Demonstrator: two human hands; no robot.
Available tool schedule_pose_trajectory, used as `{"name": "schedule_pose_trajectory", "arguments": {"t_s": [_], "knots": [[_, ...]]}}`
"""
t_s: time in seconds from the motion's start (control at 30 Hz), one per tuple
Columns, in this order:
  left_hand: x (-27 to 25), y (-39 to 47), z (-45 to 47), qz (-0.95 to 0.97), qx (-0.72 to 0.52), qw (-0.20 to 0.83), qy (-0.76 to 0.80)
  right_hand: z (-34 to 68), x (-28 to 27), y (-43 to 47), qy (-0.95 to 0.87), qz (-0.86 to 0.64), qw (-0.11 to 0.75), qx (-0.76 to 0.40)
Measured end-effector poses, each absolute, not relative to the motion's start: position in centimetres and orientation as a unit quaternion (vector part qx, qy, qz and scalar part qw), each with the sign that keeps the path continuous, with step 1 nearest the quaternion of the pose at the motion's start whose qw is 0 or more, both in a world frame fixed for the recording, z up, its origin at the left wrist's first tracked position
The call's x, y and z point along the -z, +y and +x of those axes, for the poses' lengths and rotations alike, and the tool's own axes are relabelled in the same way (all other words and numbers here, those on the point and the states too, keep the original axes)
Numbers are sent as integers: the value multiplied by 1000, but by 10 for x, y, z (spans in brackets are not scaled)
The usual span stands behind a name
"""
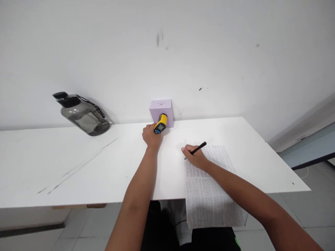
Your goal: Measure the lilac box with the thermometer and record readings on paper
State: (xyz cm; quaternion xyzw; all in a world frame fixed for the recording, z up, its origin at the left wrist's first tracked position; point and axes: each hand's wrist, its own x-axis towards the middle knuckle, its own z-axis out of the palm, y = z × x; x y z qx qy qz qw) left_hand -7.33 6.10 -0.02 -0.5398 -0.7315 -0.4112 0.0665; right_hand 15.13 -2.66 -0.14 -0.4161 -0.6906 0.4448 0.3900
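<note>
My left hand (151,136) is closed round the handle of a yellow and black infrared thermometer (161,122). The thermometer's small screen faces me, and its front end points at a pale purple box (167,120) against the wall. Whether it touches the box I cannot tell. In my right hand (195,156) is a black pen (200,147), its tip low by the upper left edge of a sheet of paper (201,195). Dense rows of small writing cover the sheet, which hangs over the table's front edge. My right forearm hides part of it.
A grey see-through bottle (83,115) with a black lid and strap stands at the left near the wall. Dark scuff lines mark the white table (104,174). The marked white wall (209,52) rises directly behind. The table's right edge slants toward me.
</note>
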Motion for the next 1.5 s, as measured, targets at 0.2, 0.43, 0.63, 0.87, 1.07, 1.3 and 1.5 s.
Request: {"name": "schedule_pose_trajectory", "arguments": {"t_s": [0.2,0.43,0.63,0.87,1.07,1.3,1.5], "knots": [[3,61,-72,-547,426,82,-716,150,3,-26,-693,-410,390,-446],[2,60,-73,-531,432,76,-725,151,3,-26,-693,-410,379,-456],[-1,60,-77,-480,504,36,-717,152,1,-26,-698,-405,359,-470],[1,68,-81,-422,574,-18,-701,154,-1,-27,-723,-383,309,-485],[2,73,-78,-355,659,-139,-648,156,-5,-27,-724,-381,248,-519],[0,72,-77,-321,676,-136,-649,154,-7,-30,-719,-408,241,-508],[2,74,-78,-326,669,-140,-654,153,-6,-29,-723,-397,248,-508]]}}
